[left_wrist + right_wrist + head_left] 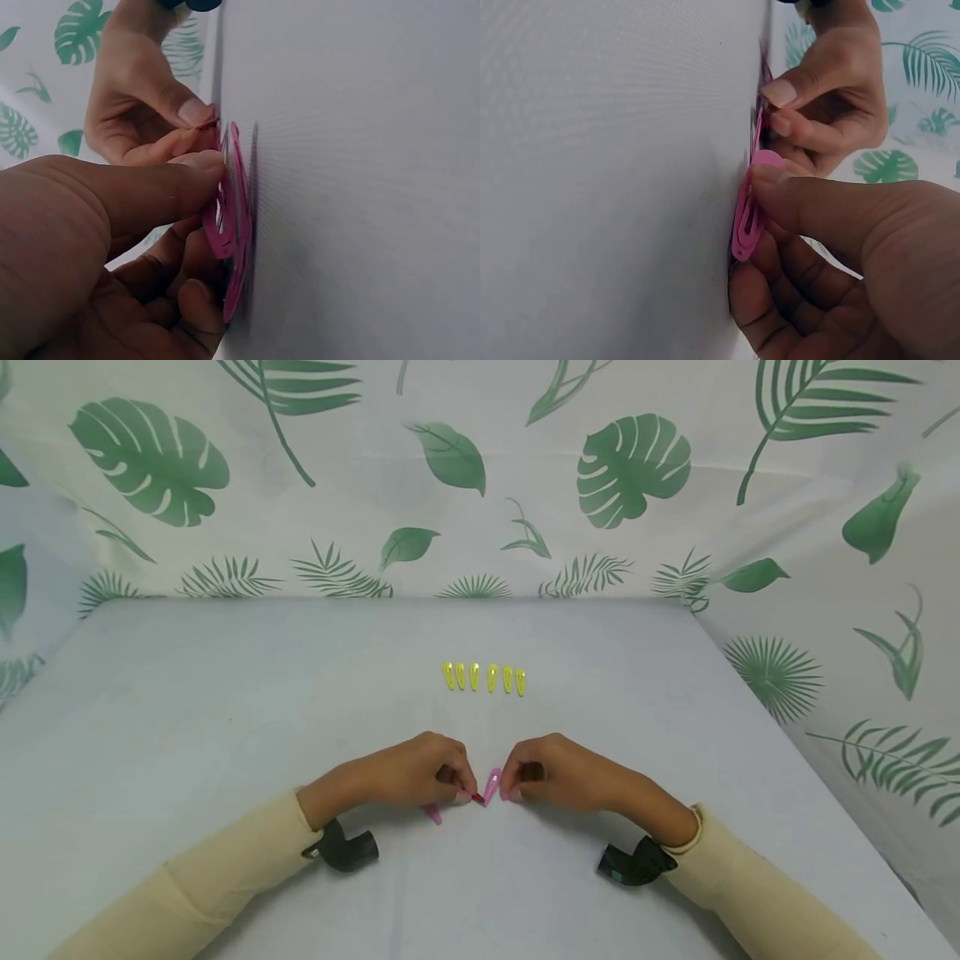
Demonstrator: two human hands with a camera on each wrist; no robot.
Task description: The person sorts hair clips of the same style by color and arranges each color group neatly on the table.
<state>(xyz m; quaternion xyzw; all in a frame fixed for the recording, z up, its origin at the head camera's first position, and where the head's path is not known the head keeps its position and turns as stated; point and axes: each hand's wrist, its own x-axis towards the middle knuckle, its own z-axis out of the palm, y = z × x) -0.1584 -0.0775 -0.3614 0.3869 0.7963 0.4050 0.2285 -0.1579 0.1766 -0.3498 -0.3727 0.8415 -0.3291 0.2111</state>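
Note:
In the head view my left hand (pixel 420 772) and right hand (pixel 566 774) are close together over the table. A pink snap hair clip (pixel 492 786) lies slanted between their fingertips. My left thumb and fingers pinch another pink hair clip (pixel 220 238), which overlaps a further pink clip (pixel 239 281) in the left wrist view. Below the left hand, part of a pink clip (pixel 432 812) sticks out. In the right wrist view, my right thumb and fingers pinch a pink hair clip (pixel 748 225) low against the table surface; the fingers hide part of it.
Several yellow hair clips (pixel 492 678) lie in a row beyond the hands. The white table (pixel 225 710) meets a leaf-printed cloth (pixel 510 468) at the back and right. Dark wrist cameras (pixel 348 850) sit at both cuffs.

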